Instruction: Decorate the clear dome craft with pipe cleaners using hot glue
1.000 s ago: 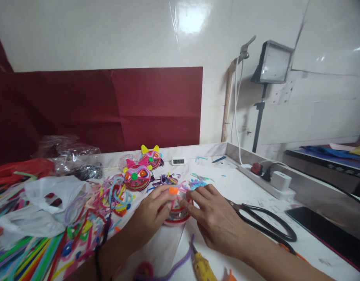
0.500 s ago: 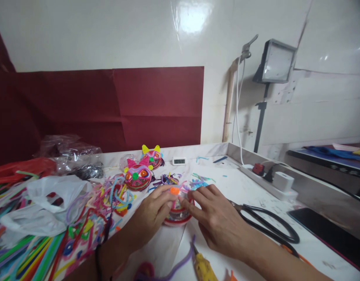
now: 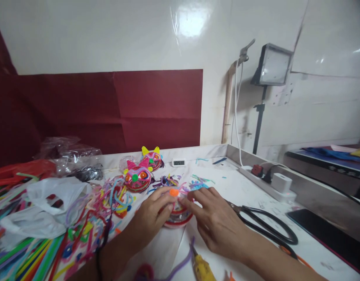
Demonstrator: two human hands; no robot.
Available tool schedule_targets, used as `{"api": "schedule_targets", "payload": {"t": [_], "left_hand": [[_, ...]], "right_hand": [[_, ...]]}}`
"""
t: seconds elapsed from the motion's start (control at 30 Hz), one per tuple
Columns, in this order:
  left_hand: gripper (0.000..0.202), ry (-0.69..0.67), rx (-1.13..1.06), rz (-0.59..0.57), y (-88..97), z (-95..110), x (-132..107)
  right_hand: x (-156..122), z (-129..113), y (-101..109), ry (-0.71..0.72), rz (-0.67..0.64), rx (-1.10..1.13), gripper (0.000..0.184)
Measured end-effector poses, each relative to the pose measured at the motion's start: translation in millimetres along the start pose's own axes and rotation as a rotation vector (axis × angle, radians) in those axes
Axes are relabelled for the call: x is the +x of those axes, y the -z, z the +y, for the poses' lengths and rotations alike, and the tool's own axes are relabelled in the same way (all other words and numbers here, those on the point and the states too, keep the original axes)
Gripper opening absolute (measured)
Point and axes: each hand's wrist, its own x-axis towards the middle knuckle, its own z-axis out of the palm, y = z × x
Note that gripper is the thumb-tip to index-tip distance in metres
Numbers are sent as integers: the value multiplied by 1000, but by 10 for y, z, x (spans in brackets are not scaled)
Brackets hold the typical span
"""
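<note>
A round clear plastic case (image 3: pixel 179 222) edged with red fuzzy trim lies on the table between my hands. My left hand (image 3: pixel 152 214) grips its left side, thumb and fingers bent around the edge. A bright orange piece (image 3: pixel 174 192) shows on top by my left fingertips; whether they touch it is unclear. Over the right side, my right hand (image 3: pixel 213 214) curls its fingers, the index finger and thumb pressing on the case. Parts of the case are hidden by both hands. Below it lie a purple pipe cleaner (image 3: pixel 184 263) and a yellow-handled glue gun (image 3: pixel 202 269).
Two finished-looking round cat faces (image 3: pixel 137 176) stand behind. Pipe cleaners (image 3: pixel 41 255) and a white plastic bag (image 3: pixel 51 195) fill the left. To the right are black-handled scissors (image 3: pixel 268 222), a phone (image 3: pixel 323 234) and a power strip (image 3: pixel 268 185). A small digital clock (image 3: pixel 179 162) stands at the back.
The view has shifted slightly. My hands stay on the case, with the right fingers moved only a little.
</note>
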Motion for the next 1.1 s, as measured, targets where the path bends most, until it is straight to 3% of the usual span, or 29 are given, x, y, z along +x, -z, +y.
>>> {"api": "schedule_targets", "payload": {"t": [0.17, 0.3, 0.5, 0.77, 1.1], "left_hand": [[28, 10, 2, -10, 7, -6, -5], [30, 35, 5, 10, -15, -32, -5], [36, 58, -23, -4, -5, -13, -41], [77, 68, 23, -27, -101, -48, -87], [91, 165, 77, -41, -196, -167, -186]], "right_hand": [[-52, 69, -50, -78, 47, 132, 54], [-57, 120, -110, -105, 0, 124, 53], [-74, 103, -150, -99, 41, 87, 51], [-102, 89, -162, -71, 100, 63, 52], [-157, 140, -74, -139, 170, 206, 50]]}}
